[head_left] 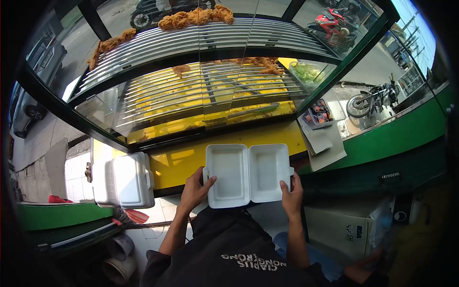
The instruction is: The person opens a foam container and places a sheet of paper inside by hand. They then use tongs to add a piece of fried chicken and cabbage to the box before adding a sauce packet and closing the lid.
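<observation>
An open foam box (227,174) is held by its outer edges, the left rim gripped by the left hand (197,188) and the right rim by the right hand (291,195), thumbs on top. It is held over the front edge of the yellow counter (177,167), below the glass case (165,126). Bare counter is seen on both sides, bounded by stacked foam boxes (133,179) at left and brown paper (332,155) at right. The dark shirt (224,234) is printed upside down in white, seemingly "CIAPUS NONGKRONG"; small dark marks are printed on the cardboard box (332,225).

Left hand (195,190): some fingers hidden under open foam box (228,173); topmost motorcycle (150,10) cut off above
</observation>
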A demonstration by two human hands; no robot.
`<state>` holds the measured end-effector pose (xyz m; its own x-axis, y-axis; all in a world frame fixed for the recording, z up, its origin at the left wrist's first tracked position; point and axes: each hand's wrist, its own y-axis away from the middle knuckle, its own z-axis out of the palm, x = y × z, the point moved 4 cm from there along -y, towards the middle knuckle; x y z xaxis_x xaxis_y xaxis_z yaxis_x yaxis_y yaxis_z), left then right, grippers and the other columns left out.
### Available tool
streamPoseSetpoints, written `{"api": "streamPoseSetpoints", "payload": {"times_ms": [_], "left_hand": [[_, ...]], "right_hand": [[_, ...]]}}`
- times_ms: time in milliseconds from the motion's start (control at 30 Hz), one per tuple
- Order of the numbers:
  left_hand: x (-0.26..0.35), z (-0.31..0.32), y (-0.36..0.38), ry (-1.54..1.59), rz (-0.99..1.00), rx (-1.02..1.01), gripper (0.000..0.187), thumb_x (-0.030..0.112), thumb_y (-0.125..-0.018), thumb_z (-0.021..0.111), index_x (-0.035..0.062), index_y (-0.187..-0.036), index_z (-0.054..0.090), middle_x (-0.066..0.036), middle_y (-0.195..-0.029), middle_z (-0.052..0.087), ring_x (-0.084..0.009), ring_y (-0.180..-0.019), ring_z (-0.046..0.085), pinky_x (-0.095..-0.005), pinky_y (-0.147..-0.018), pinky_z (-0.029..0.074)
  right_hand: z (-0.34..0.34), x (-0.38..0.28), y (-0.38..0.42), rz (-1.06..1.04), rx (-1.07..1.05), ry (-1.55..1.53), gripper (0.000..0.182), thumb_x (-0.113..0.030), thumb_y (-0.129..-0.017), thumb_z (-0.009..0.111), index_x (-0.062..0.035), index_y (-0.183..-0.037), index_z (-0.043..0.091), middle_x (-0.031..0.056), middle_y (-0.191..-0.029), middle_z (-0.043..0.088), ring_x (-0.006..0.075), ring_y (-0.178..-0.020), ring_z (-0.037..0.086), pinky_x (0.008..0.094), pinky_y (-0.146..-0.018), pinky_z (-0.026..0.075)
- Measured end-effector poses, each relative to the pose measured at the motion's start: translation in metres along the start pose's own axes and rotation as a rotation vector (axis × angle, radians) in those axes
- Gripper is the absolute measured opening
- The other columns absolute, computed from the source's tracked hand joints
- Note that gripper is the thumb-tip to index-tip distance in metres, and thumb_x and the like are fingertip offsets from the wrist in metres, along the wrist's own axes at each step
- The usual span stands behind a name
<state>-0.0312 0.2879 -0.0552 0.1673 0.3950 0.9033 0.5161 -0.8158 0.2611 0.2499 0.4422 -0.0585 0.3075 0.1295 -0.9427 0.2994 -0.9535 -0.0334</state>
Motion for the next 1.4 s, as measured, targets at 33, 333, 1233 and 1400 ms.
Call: {"api": "streamPoseSetpoints", "payload": {"times_ms": [33, 333, 1233, 1400], "left_hand": [[0.000, 0.005, -0.010, -0.028, -0.006, 0.013, 0.040, 0.022, -0.088, 0.065, -0.0024, -0.119, 0.057, -0.008, -0.076, 0.063, -0.0139, -0.064, 0.056, -0.0294, -0.061, 0.046], [-0.005, 0.028, -0.042, -0.049, -0.060, 0.219, 0.038, 0.021, -0.089, 0.064, -0.0024, -0.118, 0.059, -0.011, -0.068, 0.058, -0.0149, -0.057, 0.048, -0.0312, -0.056, 0.042], [-0.027, 0.038, -0.043, 0.240, 0.023, 0.618, 0.030, 0.011, -0.082, 0.072, -0.0021, -0.108, 0.066, 0.004, -0.063, 0.048, -0.0041, -0.056, 0.036, -0.0215, -0.050, 0.032], [-0.022, 0.035, -0.042, 0.222, -0.013, 0.568, 0.030, 0.013, -0.082, 0.073, -0.0019, -0.107, 0.066, 0.003, -0.062, 0.049, -0.0049, -0.055, 0.038, -0.0220, -0.051, 0.034]], "right_hand": [[-0.001, 0.004, -0.012, -0.005, -0.002, -0.026, 0.047, 0.001, -0.088, 0.061, 0.0049, -0.131, 0.044, 0.0146, -0.117, 0.062, 0.0192, -0.108, 0.059, 0.0300, -0.096, 0.042], [-0.005, 0.007, -0.100, 0.150, -0.185, 0.098, 0.050, -0.011, -0.091, 0.064, 0.0040, -0.134, 0.043, 0.0148, -0.108, 0.064, 0.0172, -0.100, 0.062, 0.0300, -0.088, 0.048], [0.041, -0.181, -0.183, -0.571, 0.060, -0.566, 0.039, 0.000, -0.089, 0.052, 0.0085, -0.128, 0.046, 0.0146, -0.122, 0.053, 0.0192, -0.112, 0.052, 0.0324, -0.100, 0.041], [0.073, -0.191, -0.159, -0.606, -0.043, -0.514, 0.046, 0.001, -0.086, 0.054, 0.0091, -0.130, 0.045, 0.0152, -0.125, 0.051, 0.0198, -0.115, 0.051, 0.0346, -0.102, 0.041]]}}
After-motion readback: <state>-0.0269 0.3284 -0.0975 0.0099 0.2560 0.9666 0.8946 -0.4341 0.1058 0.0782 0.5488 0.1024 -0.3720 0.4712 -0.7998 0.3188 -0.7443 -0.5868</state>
